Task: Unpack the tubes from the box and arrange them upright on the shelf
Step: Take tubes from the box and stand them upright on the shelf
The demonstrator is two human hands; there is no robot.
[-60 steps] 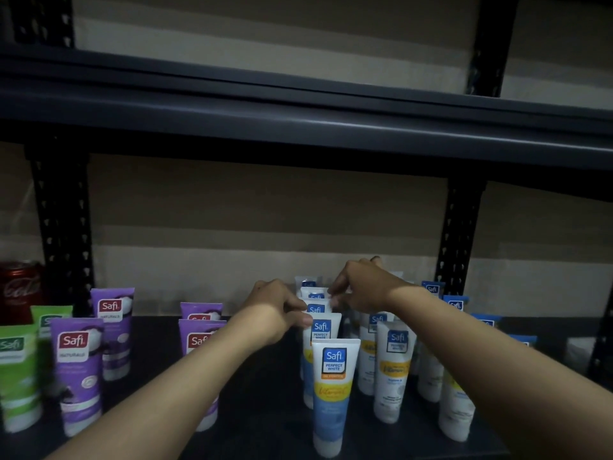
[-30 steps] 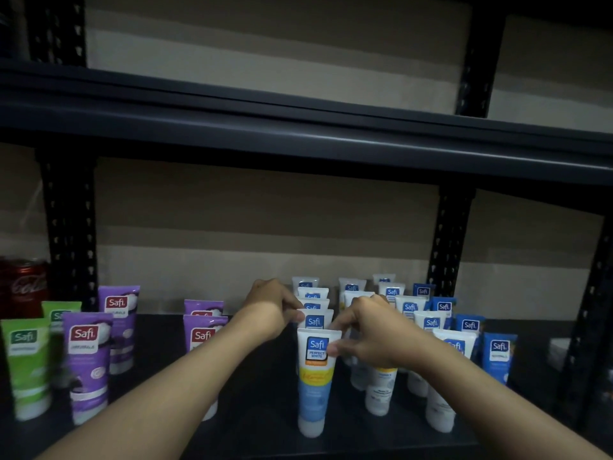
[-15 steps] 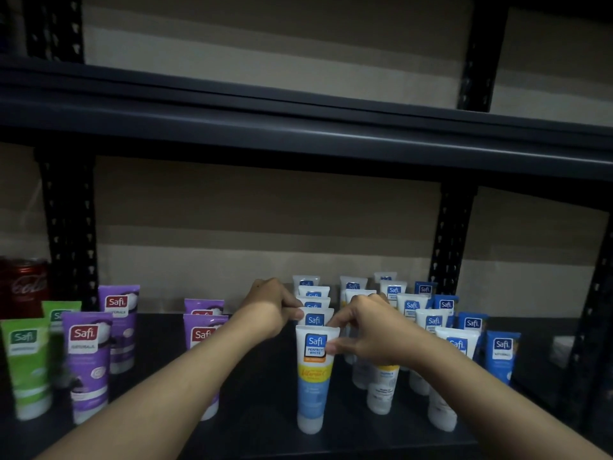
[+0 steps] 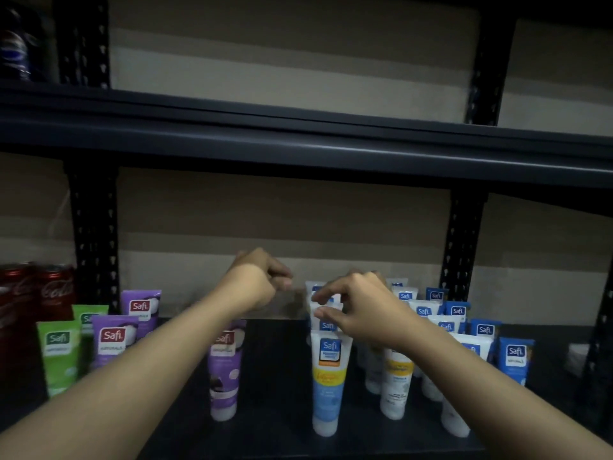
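Head view: rows of tubes (image 4: 329,376) stand upright toward both ends of the shelf (image 4: 282,353), so most seems done; the box is out of sight. The left hand (image 4: 258,283) hovers, grip clenched and empty. Whether the right hand (image 4: 365,313) pinches a tube top cannot be told.

The left hand (image 4: 255,283) has come off the row of white tubes (image 4: 326,325) and now hangs above the shelf (image 4: 275,376) to their left, fingers curled on nothing. The right hand (image 4: 361,310) has let go of the front tube (image 4: 328,376) — it stands free near the shelf's front edge — and moved back over the tube tops behind, fingers loosely bent.
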